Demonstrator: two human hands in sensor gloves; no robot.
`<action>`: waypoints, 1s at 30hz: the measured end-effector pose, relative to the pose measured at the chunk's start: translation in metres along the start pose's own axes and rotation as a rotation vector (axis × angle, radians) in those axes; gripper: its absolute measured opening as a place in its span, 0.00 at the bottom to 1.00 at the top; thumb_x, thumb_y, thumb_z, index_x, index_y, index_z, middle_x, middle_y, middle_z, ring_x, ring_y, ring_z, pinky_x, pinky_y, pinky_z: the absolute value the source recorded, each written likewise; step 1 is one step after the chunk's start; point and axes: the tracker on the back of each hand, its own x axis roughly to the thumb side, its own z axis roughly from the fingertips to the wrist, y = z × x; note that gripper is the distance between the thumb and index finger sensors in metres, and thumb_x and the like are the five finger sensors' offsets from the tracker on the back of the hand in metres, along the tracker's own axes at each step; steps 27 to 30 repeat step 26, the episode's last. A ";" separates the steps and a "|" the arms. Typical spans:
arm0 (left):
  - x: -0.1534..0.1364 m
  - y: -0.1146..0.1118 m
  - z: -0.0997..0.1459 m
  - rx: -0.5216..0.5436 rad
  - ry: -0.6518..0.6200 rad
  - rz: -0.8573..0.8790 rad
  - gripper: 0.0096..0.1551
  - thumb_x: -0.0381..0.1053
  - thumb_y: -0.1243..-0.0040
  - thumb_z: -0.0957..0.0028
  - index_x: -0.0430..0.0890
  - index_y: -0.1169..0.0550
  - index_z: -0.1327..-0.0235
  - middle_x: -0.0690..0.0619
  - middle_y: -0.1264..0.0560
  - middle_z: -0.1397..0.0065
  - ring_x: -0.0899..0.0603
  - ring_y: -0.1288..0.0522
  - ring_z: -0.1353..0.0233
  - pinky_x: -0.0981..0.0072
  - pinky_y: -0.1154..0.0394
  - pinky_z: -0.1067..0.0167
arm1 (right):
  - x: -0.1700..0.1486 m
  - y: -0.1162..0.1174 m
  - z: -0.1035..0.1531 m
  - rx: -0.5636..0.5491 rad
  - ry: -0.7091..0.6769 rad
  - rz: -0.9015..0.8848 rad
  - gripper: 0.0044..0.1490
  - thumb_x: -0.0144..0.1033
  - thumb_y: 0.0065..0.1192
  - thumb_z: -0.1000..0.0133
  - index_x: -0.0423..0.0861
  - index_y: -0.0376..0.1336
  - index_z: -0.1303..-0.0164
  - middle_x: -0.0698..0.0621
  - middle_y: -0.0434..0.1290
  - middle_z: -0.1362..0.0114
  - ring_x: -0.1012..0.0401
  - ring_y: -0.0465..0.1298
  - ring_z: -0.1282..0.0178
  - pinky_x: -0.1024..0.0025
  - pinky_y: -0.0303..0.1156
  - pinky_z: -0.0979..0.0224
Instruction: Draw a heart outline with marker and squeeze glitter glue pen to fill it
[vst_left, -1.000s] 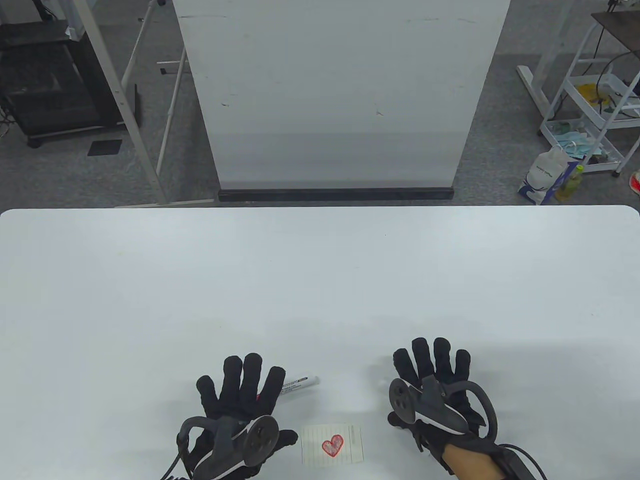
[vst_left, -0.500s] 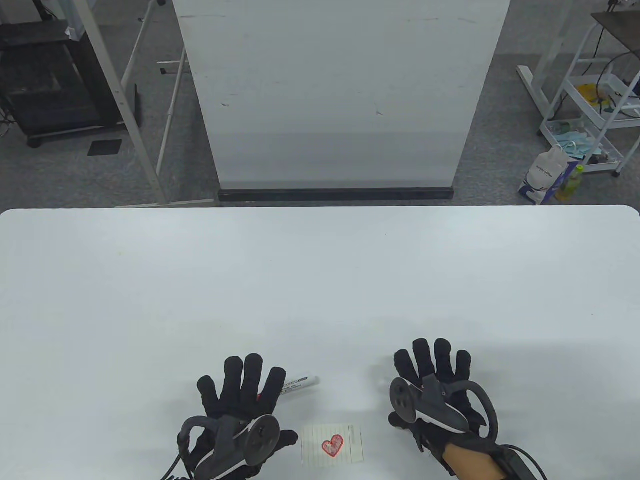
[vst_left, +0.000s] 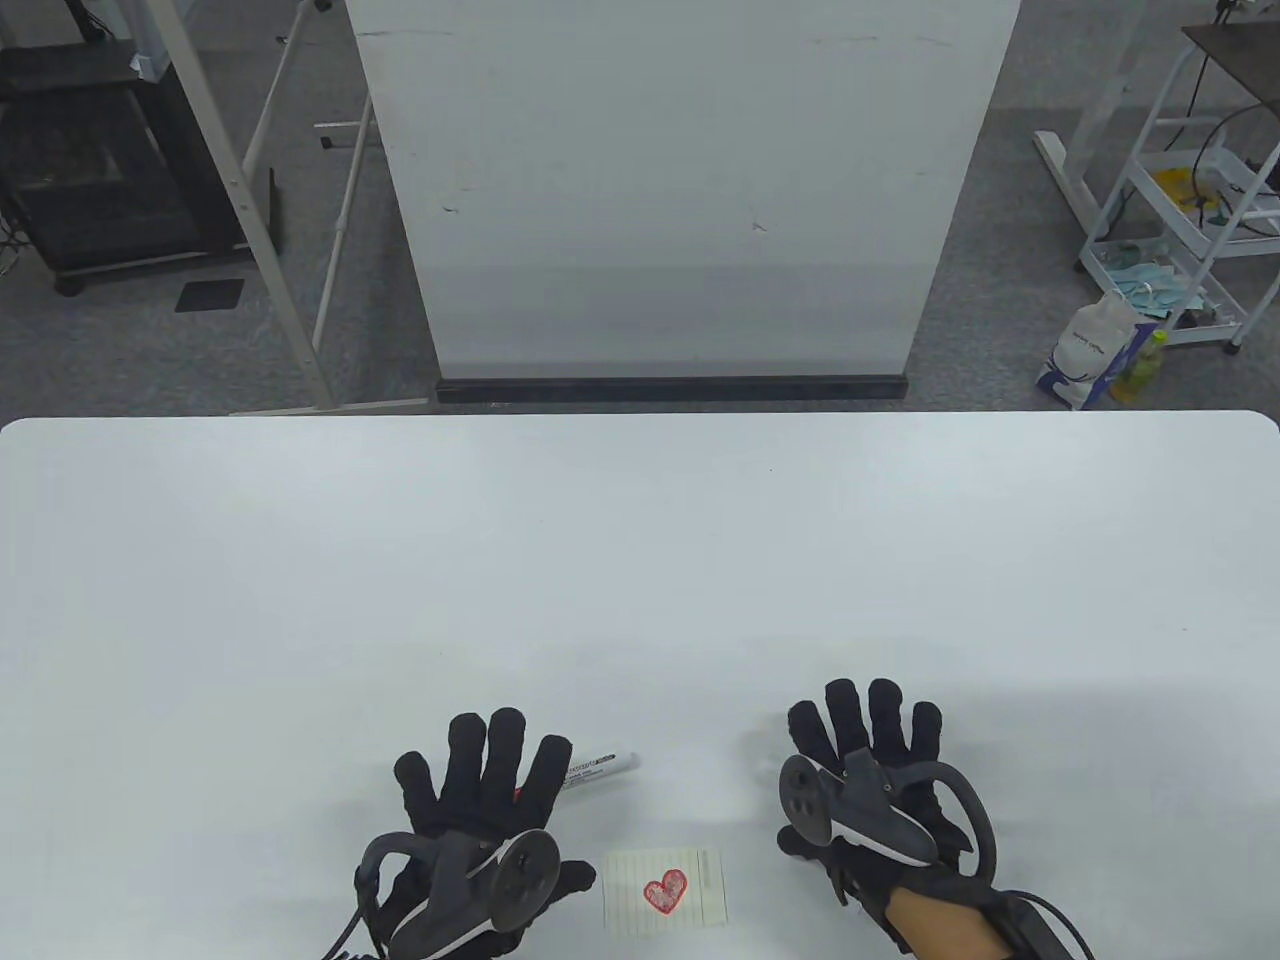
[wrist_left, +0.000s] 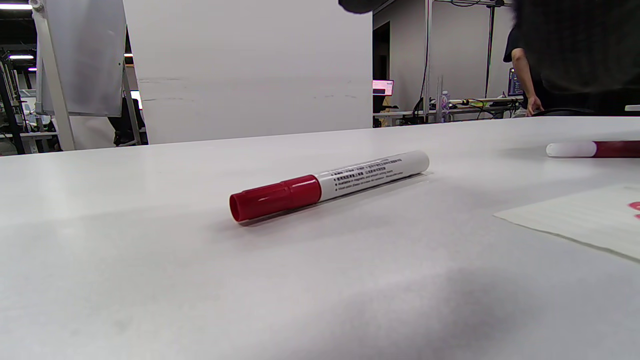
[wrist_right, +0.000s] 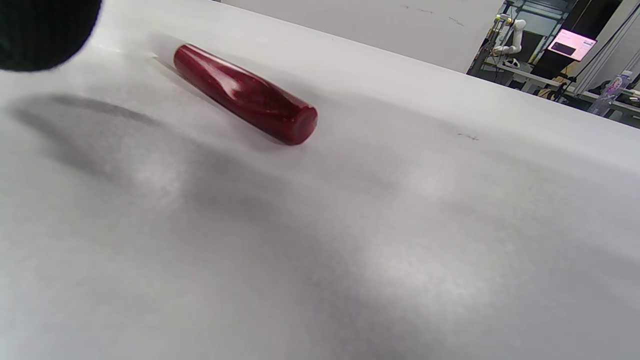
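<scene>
A small lined paper (vst_left: 665, 889) with a red filled heart (vst_left: 664, 890) lies at the table's near edge between my hands. My left hand (vst_left: 487, 775) is spread flat with straight fingers, to the paper's left. The white marker (vst_left: 603, 766) with a red cap (wrist_left: 275, 198) lies on the table beyond it, its cap end hidden under those fingers in the table view. My right hand (vst_left: 868, 735) is spread flat to the paper's right and holds nothing. The dark red glitter glue pen (wrist_right: 245, 95) lies loose on the table under it, also seen in the left wrist view as a glue pen (wrist_left: 595, 148).
The white table (vst_left: 640, 560) stretches wide beyond the hands. A white board (vst_left: 680, 190) stands past the far edge. A cart (vst_left: 1190, 200) and a bag (vst_left: 1090, 350) are on the floor at the right. A person (wrist_left: 555, 55) stands in the background.
</scene>
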 end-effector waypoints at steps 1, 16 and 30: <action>0.000 0.000 0.000 0.000 0.000 0.000 0.62 0.80 0.42 0.58 0.57 0.53 0.16 0.39 0.62 0.13 0.25 0.61 0.15 0.12 0.60 0.33 | 0.000 0.000 0.000 0.000 0.000 0.000 0.70 0.72 0.58 0.59 0.54 0.27 0.22 0.38 0.26 0.18 0.29 0.30 0.18 0.22 0.29 0.29; 0.000 -0.001 0.000 -0.006 0.000 -0.002 0.62 0.80 0.43 0.57 0.57 0.53 0.16 0.39 0.61 0.12 0.25 0.61 0.15 0.12 0.60 0.33 | 0.000 0.000 0.000 0.013 -0.002 -0.001 0.69 0.72 0.58 0.59 0.54 0.28 0.22 0.38 0.26 0.18 0.29 0.30 0.18 0.22 0.29 0.29; 0.002 -0.003 -0.001 -0.018 -0.004 -0.011 0.61 0.80 0.43 0.57 0.57 0.52 0.16 0.39 0.60 0.12 0.25 0.60 0.15 0.12 0.60 0.33 | 0.000 0.001 0.000 0.029 -0.009 -0.001 0.69 0.72 0.58 0.58 0.54 0.28 0.22 0.38 0.26 0.17 0.29 0.30 0.18 0.22 0.29 0.29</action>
